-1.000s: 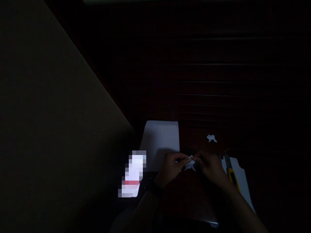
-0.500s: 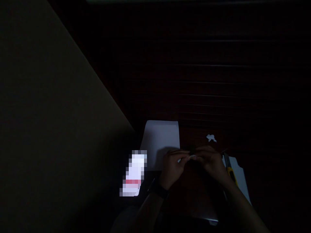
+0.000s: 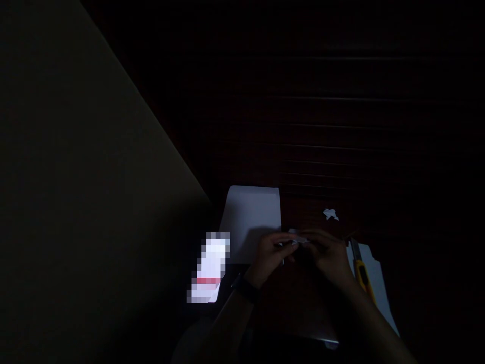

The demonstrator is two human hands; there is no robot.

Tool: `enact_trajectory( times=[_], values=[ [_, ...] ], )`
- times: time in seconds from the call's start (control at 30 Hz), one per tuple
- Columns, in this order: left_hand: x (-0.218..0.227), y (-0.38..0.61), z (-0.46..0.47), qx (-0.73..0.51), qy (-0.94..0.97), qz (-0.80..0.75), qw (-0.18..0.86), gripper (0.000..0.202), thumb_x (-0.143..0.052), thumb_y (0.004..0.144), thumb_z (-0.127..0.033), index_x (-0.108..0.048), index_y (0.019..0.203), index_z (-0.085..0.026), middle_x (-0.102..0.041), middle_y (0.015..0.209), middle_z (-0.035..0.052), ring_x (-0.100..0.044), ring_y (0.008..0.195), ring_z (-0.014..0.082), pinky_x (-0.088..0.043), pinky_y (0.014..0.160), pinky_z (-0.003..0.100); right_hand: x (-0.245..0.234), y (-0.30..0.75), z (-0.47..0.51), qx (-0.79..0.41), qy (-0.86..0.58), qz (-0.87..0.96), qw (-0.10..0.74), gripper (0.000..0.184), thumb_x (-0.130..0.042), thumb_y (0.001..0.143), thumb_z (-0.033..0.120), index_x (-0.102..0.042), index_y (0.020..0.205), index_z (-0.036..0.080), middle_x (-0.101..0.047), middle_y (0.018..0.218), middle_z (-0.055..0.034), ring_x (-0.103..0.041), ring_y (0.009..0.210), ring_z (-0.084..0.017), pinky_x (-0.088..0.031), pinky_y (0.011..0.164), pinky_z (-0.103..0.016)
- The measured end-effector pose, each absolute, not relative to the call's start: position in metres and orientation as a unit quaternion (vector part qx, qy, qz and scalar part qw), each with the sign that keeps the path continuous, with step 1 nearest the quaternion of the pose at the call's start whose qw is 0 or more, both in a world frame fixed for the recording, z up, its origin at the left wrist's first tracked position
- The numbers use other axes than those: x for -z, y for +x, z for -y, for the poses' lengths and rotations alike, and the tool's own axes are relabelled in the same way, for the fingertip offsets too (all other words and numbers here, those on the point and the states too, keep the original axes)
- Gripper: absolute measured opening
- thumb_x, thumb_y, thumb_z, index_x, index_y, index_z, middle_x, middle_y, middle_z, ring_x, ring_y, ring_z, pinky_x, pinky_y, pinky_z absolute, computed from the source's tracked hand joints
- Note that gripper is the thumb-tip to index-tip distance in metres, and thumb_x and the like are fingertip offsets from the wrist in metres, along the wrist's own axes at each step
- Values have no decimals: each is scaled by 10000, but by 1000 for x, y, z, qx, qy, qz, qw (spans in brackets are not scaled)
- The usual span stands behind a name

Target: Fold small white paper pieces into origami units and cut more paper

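Folded white paper (image 3: 299, 239) turned, more face showing than before; pinched between left hand (image 3: 268, 257) and right hand (image 3: 330, 257) above glossy dark table (image 3: 297, 308). Beyond, angular origami figure (image 3: 331, 215); yellow utility knife (image 3: 362, 275) on white sheets (image 3: 379, 283).

Dim indoor room, home or office unclear: plain wall (image 3: 94, 177), dark bench (image 3: 299, 303), white paper (image 3: 253, 207), yellow cutter (image 3: 362, 274), lit screen (image 3: 210, 260).

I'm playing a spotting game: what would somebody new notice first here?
The glowing, blurred screen left of the left hand shines brightest in the dark. Next comes the yellow-handled utility knife on white paper at the right. The left hand and right hand hold a small folded paper between them.
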State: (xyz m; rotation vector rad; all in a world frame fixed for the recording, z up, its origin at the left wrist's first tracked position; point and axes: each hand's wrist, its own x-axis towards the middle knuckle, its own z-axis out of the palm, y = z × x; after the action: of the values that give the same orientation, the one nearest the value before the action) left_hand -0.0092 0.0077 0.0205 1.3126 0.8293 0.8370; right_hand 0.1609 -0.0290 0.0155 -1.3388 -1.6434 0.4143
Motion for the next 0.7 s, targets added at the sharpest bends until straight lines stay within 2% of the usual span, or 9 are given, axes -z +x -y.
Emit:
enact_trajectory(
  times=[0.23, 0.37, 0.47, 0.57, 0.7],
  values=[
    [-21, -14, -8, -381, 555, -368, 642, 363, -693, 706, -305, -650, 1024, -135, -691, 908, 100, -631, 606, 135, -404, 417, 171, -16, 165, 30, -194, -536, 669, 477, 265, -591, 786, 166, -659, 1026, 254, -628, 1096, -43, -578, 1015, -218, -464, 887, -375],
    [-13, -12, -10, -388, 565, -371, 627, 340, -724, 668, -250, -673, 978, -120, -688, 921, 107, -643, 779, 186, -498, 579, 221, -18, 163, 32, -192, -539, 663, 482, 265, -579, 788, 163, -669, 1017, 263, -622, 1105, -43, -573, 1021, -222, -456, 894, -385],
    [-12, -10, -11, -400, 566, -364, 622, 306, -722, 666, -217, -680, 950, -113, -695, 874, 97, -642, 796, 187, -510, 684, 259, -19, 160, 31, -210, -534, 650, 498, 233, -589, 784, 182, -689, 974, 272, -567, 1188, -46, -550, 1056, -232, -450, 897, -390],
    [-14, -11, -11, -408, 553, -358, 632, 282, -714, 671, -205, -677, 936, -116, -700, 845, 85, -646, 780, 186, -510, 701, 272, -19, 162, 29, -246, -532, 622, 519, 243, -645, 745, 225, -690, 977, 282, -496, 1253, -51, -513, 1101, -248, -455, 881, -385],
    [-17, -14, -12, -400, 555, -352, 639, 265, -711, 670, -189, -675, 922, -115, -702, 832, 84, -651, 771, 188, -514, 697, 279, -16, 171, 27, -343, -517, 599, 507, 291, -682, 722, 261, -679, 1013, 263, -585, 1101, -62, -563, 1008, -237, -456, 857, -373]
  ],
)
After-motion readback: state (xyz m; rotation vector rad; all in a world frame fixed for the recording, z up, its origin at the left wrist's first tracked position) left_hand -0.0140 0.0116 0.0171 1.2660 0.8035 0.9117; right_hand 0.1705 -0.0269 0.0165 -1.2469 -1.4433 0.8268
